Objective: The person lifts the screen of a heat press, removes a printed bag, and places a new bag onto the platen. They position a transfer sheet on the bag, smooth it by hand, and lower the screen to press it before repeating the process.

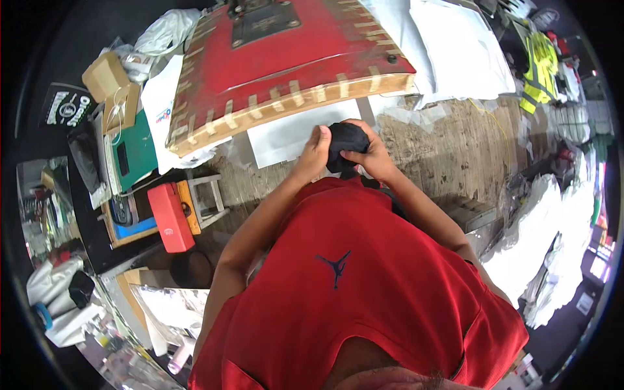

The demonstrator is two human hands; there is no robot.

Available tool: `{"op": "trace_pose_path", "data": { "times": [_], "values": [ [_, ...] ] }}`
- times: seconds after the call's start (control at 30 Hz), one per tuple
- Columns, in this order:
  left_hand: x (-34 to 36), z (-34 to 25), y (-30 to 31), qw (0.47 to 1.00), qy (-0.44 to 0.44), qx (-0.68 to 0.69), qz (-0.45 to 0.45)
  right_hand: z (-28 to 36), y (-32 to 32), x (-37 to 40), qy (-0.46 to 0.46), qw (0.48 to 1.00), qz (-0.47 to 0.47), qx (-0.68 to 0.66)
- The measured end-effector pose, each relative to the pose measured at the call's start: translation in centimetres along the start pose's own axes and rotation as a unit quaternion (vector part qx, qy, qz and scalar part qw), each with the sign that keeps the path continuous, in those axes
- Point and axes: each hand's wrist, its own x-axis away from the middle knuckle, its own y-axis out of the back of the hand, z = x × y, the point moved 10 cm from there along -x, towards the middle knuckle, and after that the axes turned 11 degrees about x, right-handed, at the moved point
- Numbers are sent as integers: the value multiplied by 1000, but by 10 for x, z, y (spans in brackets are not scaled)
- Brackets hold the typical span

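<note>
A black, soft-looking rounded bundle (349, 138), like folded cloth, is held in front of my chest between both hands. My left hand (314, 155) is closed on its left side, with the thumb up along the edge. From the right, my right hand (372, 154) wraps around it, the thumb pressed across its front. More black material hangs below the bundle toward my red shirt (364, 260). Just beyond my hands, a white sheet (279, 140) lies on the wooden table (422, 149), partly under a red panel (292, 62) with a taped wooden edge.
White garments (461, 52) lie at the back right. At left are a green board (138, 153), an open cardboard box (107, 78) and a red box (170, 218). White fabric (533, 234) is piled at right, below a yellow safety vest (539, 71).
</note>
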Motion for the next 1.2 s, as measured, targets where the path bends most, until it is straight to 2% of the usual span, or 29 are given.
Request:
{"op": "trace_pose_path", "data": {
  "times": [0.03, 0.07, 0.1, 0.13, 0.23, 0.27, 0.33, 0.37, 0.4, 0.47, 0.5, 0.53, 0.6, 0.63, 0.67, 0.73, 0.77, 0.8, 0.87, 0.93, 1.07, 1.2],
  "values": [
    [1, -15, 11, 996, -83, -38, -8, 0, 2, -6, -1, 1000, -19, 6],
    [0, -15, 28, 996, -85, -35, -19, -1, 4, -13, -2, 999, -37, 13],
    [4, -32, 35, 957, -188, -219, -13, 2, 14, -23, 40, 995, -61, 74],
    [13, -40, 29, 875, -280, -395, -5, -7, 21, -32, 27, 997, -52, 54],
    [21, -39, 38, 862, -263, -432, -3, 2, 44, -54, 46, 973, -110, 199],
    [18, -29, 42, 854, -244, -460, 9, 13, 37, -59, 49, 973, -101, 202],
    [16, -23, 50, 862, -266, -431, 10, 36, 38, -64, 23, 886, -149, 438],
    [15, -11, 46, 871, -253, -419, 41, 45, 36, -66, 116, 849, -183, 482],
    [15, -5, 42, 880, -237, -405, 72, 40, 35, -77, 115, 848, -179, 485],
    [27, -7, 39, 884, -244, -392, 76, 49, 24, -100, 193, 760, -219, 580],
    [35, -9, 37, 884, -253, -384, 81, 26, 23, -127, 129, 768, -161, 607],
    [38, -10, 37, 886, -250, -384, 77, 15, 20, -136, 130, 769, -156, 606],
    [42, -8, 39, 893, -234, -379, 66, 29, -16, -138, 226, 704, -160, 654],
    [39, -10, 42, 894, -234, -377, 67, 28, -22, -140, 270, 709, -181, 626],
    [37, -10, 42, 898, -224, -371, 78, 21, -25, -142, 269, 708, -177, 629],
    [38, -12, 44, 905, -207, -361, 84, -4, -31, -146, 210, 730, -135, 636],
    [37, -17, 48, 903, -210, -369, 71, -12, -30, -147, 197, 756, -105, 615],
    [37, -22, 51, 900, -211, -377, 58, -16, -32, -152, 199, 757, -98, 615],
    [36, -29, 57, 897, -214, -385, 29, -18, -38, -161, 216, 651, -123, 717],
    [35, -30, 63, 897, -210, -388, 3, -16, -29, -186, 225, 643, -146, 718],
    [33, -27, 61, 910, -188, -369, 8, 3, 3, -226, 238, 641, -168, 710],
    [29, -28, 72, 920, -169, -353, 5, 12, -15, -215, 295, 647, -157, 685]
  ]
}}
